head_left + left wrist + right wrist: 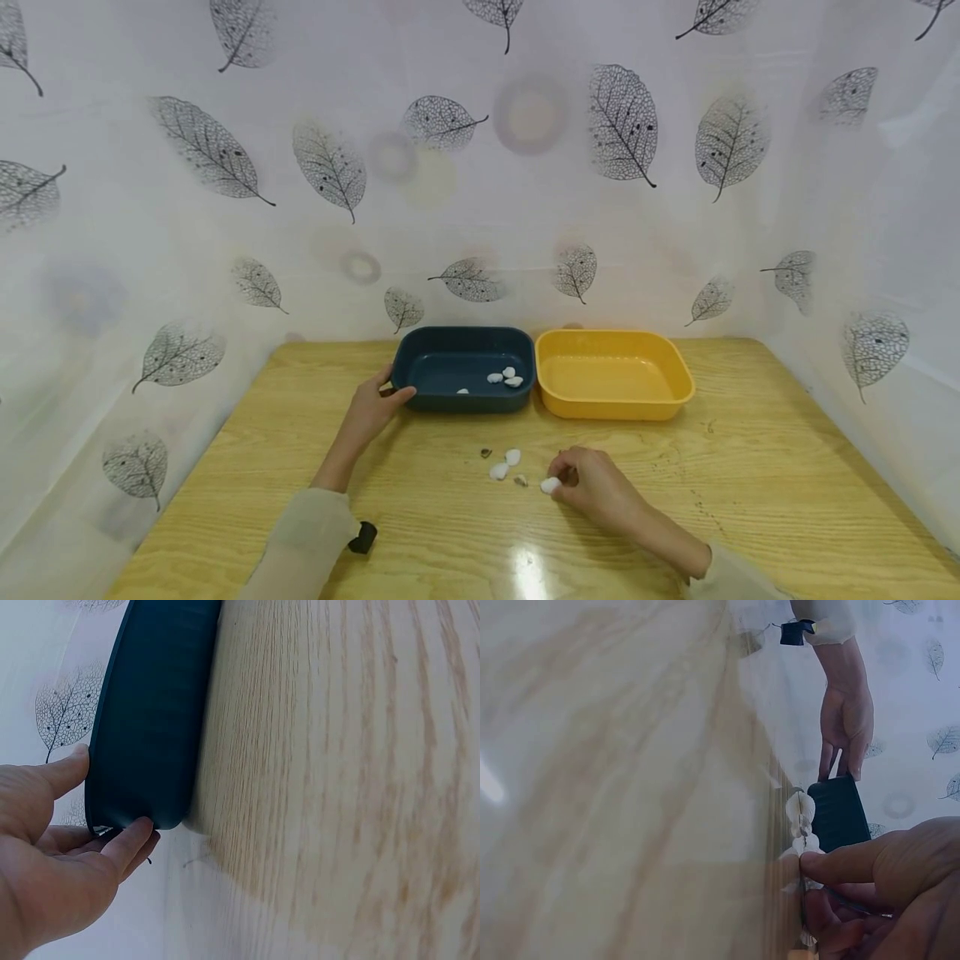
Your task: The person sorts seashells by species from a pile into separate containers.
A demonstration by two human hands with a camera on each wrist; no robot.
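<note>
Pinched between thumb and fingers of the right hand [600,492], with almost no gap: one small white shell [550,485], at or just above the table [435,508], impossible to tell which. Just left of it, on the table, two more white shells [513,457] close together, and two small dark shells [486,453] apart from each other. Likely very light, hard and unyielding, perhaps brittle along thin edges, so best held gently. Probably safest to grip across the widest part, down low; apt to slip or roll from a pinch on the rounded back. Dark ones likely fiddlier, calling for the very fingertips.

Curled round the left end of the dark blue basin [463,402], the fingers of the left hand [367,412], thumb at the rim. Probably stiff, light plastic, easily shoved, hence best held by that rim.
</note>
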